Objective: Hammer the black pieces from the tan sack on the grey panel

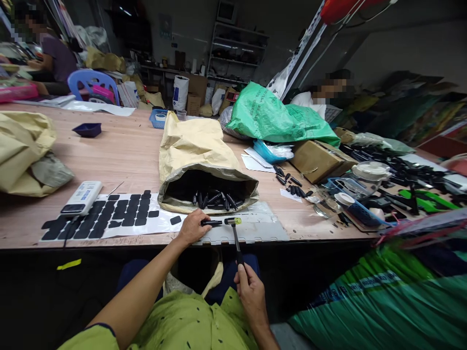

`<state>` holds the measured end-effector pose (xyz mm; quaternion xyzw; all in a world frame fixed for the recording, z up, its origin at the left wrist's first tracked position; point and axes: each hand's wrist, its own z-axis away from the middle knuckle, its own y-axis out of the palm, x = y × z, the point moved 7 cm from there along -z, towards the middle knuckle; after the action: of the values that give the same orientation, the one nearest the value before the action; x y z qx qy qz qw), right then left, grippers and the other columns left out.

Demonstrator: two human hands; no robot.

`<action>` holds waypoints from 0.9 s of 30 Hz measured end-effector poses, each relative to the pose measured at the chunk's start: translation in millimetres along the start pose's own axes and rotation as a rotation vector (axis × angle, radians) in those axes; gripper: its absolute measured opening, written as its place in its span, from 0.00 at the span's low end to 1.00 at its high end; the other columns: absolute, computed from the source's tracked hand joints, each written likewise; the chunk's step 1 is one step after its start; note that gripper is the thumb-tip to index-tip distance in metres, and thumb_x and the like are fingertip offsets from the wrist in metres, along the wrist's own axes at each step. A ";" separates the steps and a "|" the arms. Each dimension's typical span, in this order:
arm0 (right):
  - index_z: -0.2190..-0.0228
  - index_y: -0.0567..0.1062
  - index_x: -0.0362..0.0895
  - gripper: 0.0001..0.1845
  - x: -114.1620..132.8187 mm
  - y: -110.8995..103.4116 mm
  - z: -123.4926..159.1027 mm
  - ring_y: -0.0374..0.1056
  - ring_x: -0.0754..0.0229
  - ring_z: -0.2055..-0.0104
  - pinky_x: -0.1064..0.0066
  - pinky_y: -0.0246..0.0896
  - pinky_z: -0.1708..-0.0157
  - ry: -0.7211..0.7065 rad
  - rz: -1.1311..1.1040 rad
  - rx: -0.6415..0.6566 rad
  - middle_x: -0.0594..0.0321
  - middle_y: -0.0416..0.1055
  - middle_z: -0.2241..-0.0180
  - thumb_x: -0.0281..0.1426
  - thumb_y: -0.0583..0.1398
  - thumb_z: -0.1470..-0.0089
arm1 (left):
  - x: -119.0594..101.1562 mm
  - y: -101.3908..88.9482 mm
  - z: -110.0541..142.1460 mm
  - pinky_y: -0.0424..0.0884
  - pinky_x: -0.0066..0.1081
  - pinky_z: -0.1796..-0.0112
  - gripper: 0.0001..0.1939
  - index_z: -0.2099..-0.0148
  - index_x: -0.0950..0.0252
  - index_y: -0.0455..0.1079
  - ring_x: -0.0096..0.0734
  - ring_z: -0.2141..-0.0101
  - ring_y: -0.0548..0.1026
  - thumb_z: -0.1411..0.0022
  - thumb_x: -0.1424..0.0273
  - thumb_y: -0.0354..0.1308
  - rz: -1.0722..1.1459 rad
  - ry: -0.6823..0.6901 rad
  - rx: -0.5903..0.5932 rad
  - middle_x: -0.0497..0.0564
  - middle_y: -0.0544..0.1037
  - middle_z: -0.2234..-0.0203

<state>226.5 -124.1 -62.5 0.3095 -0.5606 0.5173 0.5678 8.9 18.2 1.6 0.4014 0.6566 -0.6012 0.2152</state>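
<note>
My left hand (194,227) is closed on a slim black cylindrical part (212,222), which lies level just above or on a grey plate (251,228) at the table's front edge. In my right hand (251,288) is a small hammer (237,238) with a black grip, a metal shaft and a yellow-and-black head. The hammer's head is close to the right end of the black part; whether they touch I cannot tell. Right behind my hands, a tan sack (199,146) lies with its mouth facing me, and several black parts (217,199) show inside.
On the left are a white device (80,198) and black pads (129,210) on a white sheet. Loose black parts (292,182), a cardboard box (319,160) and a green bag (277,114) stand to the right. Two people sit beyond the table. A filled green sack (383,291) is beside me.
</note>
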 end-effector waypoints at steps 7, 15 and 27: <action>0.58 0.80 0.44 0.27 43.9 -3.7 3.9 0.73 0.50 0.64 0.67 0.69 0.67 -0.218 0.290 -0.077 0.55 0.78 0.67 0.51 0.58 0.47 | -0.9 -0.4 -1.0 0.65 0.29 0.65 0.08 0.62 0.62 0.76 0.29 0.67 0.69 0.48 0.73 0.63 -0.025 -0.035 0.013 0.47 0.70 0.70; 0.57 0.80 0.45 0.25 43.4 -2.3 6.0 0.74 0.47 0.56 0.62 0.69 0.56 -0.270 0.432 -0.107 0.53 0.79 0.59 0.49 0.56 0.45 | 1.2 1.5 -1.3 0.65 0.29 0.65 0.08 0.62 0.62 0.77 0.29 0.67 0.69 0.48 0.72 0.63 -0.032 -0.030 0.009 0.47 0.70 0.71; 0.57 0.80 0.45 0.22 52.9 13.2 11.9 0.74 0.48 0.54 0.61 0.68 0.54 -0.332 0.423 -0.035 0.53 0.78 0.57 0.46 0.57 0.44 | -4.4 -0.3 -0.9 0.65 0.30 0.63 0.05 0.65 0.62 0.76 0.30 0.66 0.69 0.48 0.74 0.63 -0.034 -0.014 0.030 0.47 0.70 0.71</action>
<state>201.7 -118.9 -12.8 0.2562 -0.7070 0.5570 0.3526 11.4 17.8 5.3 0.3890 0.6526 -0.6176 0.2034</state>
